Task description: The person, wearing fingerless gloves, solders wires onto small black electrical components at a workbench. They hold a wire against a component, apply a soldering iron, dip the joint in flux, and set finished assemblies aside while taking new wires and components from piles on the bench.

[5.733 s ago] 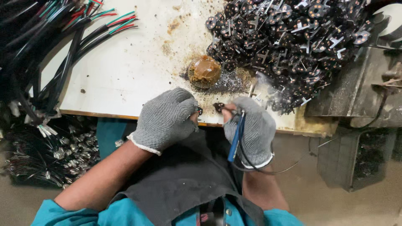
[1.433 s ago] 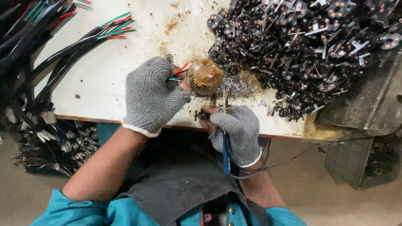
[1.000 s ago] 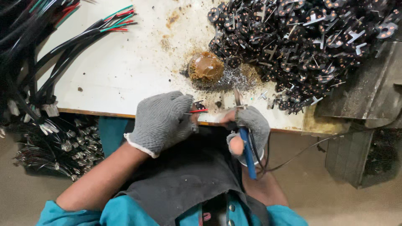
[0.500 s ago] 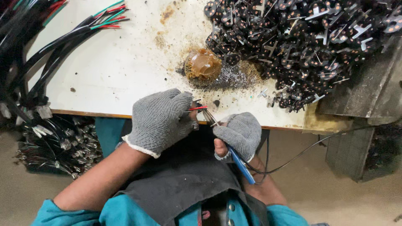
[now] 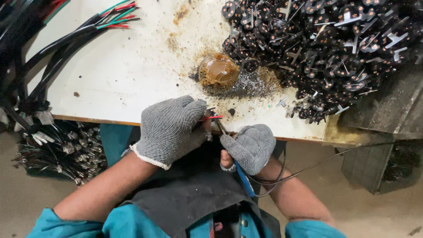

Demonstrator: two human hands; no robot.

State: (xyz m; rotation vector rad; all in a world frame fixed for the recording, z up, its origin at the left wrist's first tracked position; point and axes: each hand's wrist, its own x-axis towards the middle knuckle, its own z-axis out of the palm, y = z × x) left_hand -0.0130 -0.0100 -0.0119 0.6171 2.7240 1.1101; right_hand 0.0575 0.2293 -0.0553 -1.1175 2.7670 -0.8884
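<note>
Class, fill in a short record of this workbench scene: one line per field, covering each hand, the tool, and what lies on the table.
left hand: grey glove, pinching red wire
right hand: grey glove, gripping blue-handled soldering iron
iron tip: at the wire end
table: white, stained
brown lump: beyond the hands
dark metal parts: piled right
cables: black, left

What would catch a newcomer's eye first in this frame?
Two grey-gloved hands meet at the table's near edge: the left hand pinches red wires, the right hand holds a blue-handled iron to them. Behind them sits a brown blob, and a heap of dark metal parts fills the table's right end.
</note>
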